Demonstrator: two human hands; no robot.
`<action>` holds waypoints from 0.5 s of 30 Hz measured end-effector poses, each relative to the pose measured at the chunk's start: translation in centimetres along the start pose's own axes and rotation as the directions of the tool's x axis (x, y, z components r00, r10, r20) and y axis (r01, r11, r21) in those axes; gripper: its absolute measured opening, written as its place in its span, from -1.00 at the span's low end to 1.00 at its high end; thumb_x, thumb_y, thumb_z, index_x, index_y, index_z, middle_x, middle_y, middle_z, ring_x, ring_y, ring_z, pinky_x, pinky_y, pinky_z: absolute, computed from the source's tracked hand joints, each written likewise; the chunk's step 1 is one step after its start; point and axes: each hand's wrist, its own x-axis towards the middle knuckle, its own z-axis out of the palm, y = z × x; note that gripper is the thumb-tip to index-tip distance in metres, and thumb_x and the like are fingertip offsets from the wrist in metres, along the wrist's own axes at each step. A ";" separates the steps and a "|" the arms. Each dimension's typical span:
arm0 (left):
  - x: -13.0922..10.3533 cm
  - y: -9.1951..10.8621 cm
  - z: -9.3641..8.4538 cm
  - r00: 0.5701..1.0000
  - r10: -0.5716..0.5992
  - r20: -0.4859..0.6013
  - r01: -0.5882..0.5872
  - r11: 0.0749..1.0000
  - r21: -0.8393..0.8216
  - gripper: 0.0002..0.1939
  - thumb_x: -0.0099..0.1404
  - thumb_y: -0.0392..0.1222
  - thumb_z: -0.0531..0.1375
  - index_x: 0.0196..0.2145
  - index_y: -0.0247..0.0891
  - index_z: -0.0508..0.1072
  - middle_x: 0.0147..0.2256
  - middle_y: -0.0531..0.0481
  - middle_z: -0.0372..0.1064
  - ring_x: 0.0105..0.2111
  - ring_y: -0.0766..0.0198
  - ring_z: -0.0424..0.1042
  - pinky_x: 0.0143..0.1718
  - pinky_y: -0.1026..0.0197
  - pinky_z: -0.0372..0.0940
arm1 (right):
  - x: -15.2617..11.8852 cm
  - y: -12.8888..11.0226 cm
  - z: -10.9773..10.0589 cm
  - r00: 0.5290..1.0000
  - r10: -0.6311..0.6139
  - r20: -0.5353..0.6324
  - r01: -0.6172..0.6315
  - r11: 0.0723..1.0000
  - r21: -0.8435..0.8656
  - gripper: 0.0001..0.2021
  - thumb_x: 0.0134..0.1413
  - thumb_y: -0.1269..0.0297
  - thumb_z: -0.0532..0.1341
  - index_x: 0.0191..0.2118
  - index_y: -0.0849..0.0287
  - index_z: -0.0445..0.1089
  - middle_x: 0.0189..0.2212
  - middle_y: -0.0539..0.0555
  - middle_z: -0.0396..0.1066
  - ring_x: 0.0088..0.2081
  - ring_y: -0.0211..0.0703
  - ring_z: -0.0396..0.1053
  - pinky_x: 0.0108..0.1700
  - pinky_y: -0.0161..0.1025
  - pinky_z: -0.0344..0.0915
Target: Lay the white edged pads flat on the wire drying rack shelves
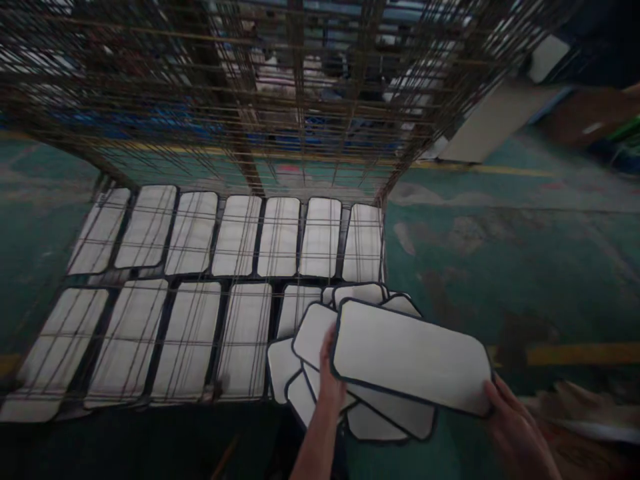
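A flat white rectangular panel point(413, 353) with rounded corners and a dark edge is held between both my hands, slightly tilted. My left hand point(331, 367) grips its left end, and my right hand point(505, 407) grips the lower right corner. Beneath it, similar panels point(285, 363) lie fanned out in a loose, overlapping pile at the cage's front right. Part of that pile is hidden by the held panel and my left forearm.
A rusty wire cage point(300, 87) stands ahead, with two rows of white panels point(187, 333) under its mesh. Green floor point(480, 247) with a yellow line lies to the right. A pale board point(493, 127) leans at the upper right, near a blurred brown object point(575, 117).
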 end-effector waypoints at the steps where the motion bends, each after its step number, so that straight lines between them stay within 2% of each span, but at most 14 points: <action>1: 0.4 1.1 -1.1 0.999 -0.009 -0.043 0.007 0.999 -0.036 -0.49 0.10 0.01 0.21 0.00 -0.18 0.37 0.01 -0.17 0.34 -0.01 0.07 0.35 -0.01 0.08 0.29 | 0.6 0.7 0.7 0.998 0.064 0.007 -0.065 0.996 0.056 -0.22 -0.40 0.02 0.38 0.08 0.13 0.29 0.02 0.02 0.36 0.10 -0.03 0.23 -0.03 -0.36 0.35; 4: 1.4 2.9 -3.8 0.994 0.016 -0.107 -0.016 1.000 0.000 -0.52 0.01 -0.06 0.31 -0.08 -0.20 0.44 0.03 -0.14 0.32 0.09 0.10 0.25 0.17 0.10 0.07 | 1.5 2.0 2.4 0.986 0.163 -0.047 -0.160 0.986 0.054 -0.14 -0.53 0.07 0.39 0.08 0.22 0.29 0.10 0.05 0.26 0.16 -0.02 0.13 0.00 -0.41 0.30; 6: 2.2 2.6 -4.5 0.996 0.023 -0.086 -0.018 0.998 0.056 -0.51 -0.04 -0.01 0.35 -0.14 -0.24 0.46 -0.03 -0.16 0.37 0.06 0.10 0.28 0.19 0.09 0.03 | 1.2 2.2 2.8 0.979 0.174 -0.107 -0.176 0.984 -0.014 -0.16 -0.52 0.08 0.38 0.07 0.25 0.31 0.09 0.08 0.28 0.17 0.01 0.12 0.02 -0.37 0.28; 8: 3.1 1.6 -4.2 0.997 -0.009 -0.082 0.011 1.000 0.023 -0.42 -0.06 0.05 0.34 -0.10 -0.26 0.41 -0.10 -0.19 0.41 -0.03 0.09 0.35 0.10 0.05 0.16 | 0.5 2.3 2.5 0.978 0.159 -0.137 -0.172 0.981 -0.089 -0.21 -0.50 0.08 0.37 0.04 0.21 0.35 0.04 0.07 0.33 0.14 0.07 0.16 0.00 -0.30 0.33; 10: 3.7 0.7 -3.4 0.994 -0.030 -0.101 0.027 0.999 -0.036 -0.32 -0.09 0.08 0.34 -0.03 -0.26 0.33 -0.16 -0.17 0.42 -0.11 0.11 0.40 -0.02 0.07 0.26 | 0.0 2.5 1.8 0.989 0.111 -0.094 -0.125 0.979 -0.162 -0.27 -0.46 0.05 0.36 0.01 0.13 0.38 0.01 0.04 0.37 0.11 0.09 0.22 -0.06 -0.25 0.39; 12: 3.8 0.2 -2.8 0.992 -0.047 -0.116 0.038 0.997 -0.074 -0.28 -0.15 0.05 0.38 -0.05 -0.28 0.31 -0.23 -0.12 0.41 -0.18 0.14 0.43 -0.08 0.13 0.29 | 0.0 3.0 1.2 0.997 0.065 -0.047 -0.073 0.975 -0.210 -0.31 -0.43 0.01 0.34 -0.01 0.07 0.40 -0.01 0.02 0.38 0.07 0.08 0.26 -0.12 -0.24 0.43; 15: 3.2 0.3 -2.7 0.985 -0.092 -0.146 0.076 0.991 -0.111 -0.24 -0.20 -0.04 0.43 -0.04 -0.30 0.30 -0.26 -0.09 0.40 -0.24 0.19 0.44 -0.10 0.19 0.28 | 1.3 4.0 1.4 0.995 0.033 -0.095 -0.056 0.965 -0.256 -0.29 -0.47 -0.02 0.33 -0.04 0.15 0.41 -0.06 0.10 0.41 0.04 0.15 0.29 -0.13 -0.18 0.43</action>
